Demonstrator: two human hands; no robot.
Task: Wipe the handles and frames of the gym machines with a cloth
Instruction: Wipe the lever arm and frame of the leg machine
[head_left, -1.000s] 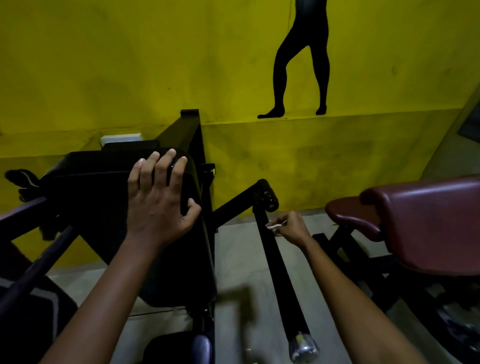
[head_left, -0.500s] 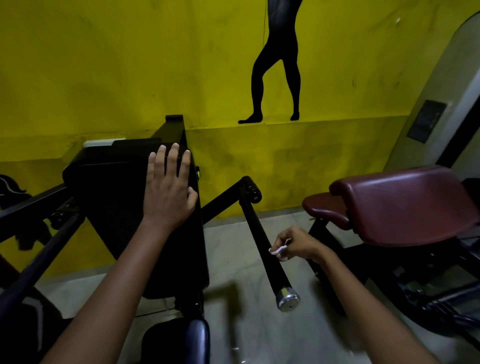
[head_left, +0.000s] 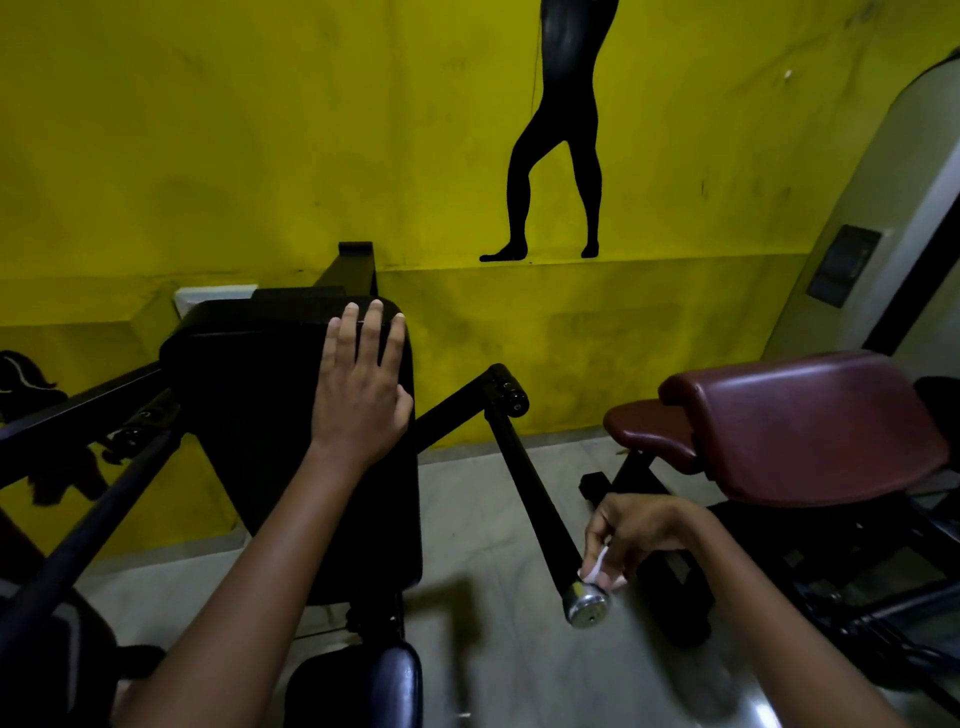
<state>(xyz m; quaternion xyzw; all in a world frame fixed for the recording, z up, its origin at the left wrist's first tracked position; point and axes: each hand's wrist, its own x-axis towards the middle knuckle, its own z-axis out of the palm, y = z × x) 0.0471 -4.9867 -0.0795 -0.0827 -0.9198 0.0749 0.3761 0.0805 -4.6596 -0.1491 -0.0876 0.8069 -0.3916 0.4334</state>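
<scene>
A black handle bar (head_left: 524, 473) slopes down from a pivot joint (head_left: 511, 395) to a chrome end cap (head_left: 587, 605). My right hand (head_left: 631, 527) pinches a small white cloth (head_left: 597, 569) against the bar's lower end, just above the cap. My left hand (head_left: 361, 387) lies flat, fingers spread, on the top of the machine's black back pad (head_left: 270, 405), holding nothing.
A dark red padded bench (head_left: 810, 415) stands at the right on a black frame. Black bars (head_left: 78, 457) cross the left side. A dark round pad (head_left: 363, 686) sits at the bottom centre. A yellow wall with a black silhouette lies behind; grey floor below.
My right hand with the cloth has slid down the handle bar from near the pivot joint to the chrome end. My left hand has stayed on the back pad.
</scene>
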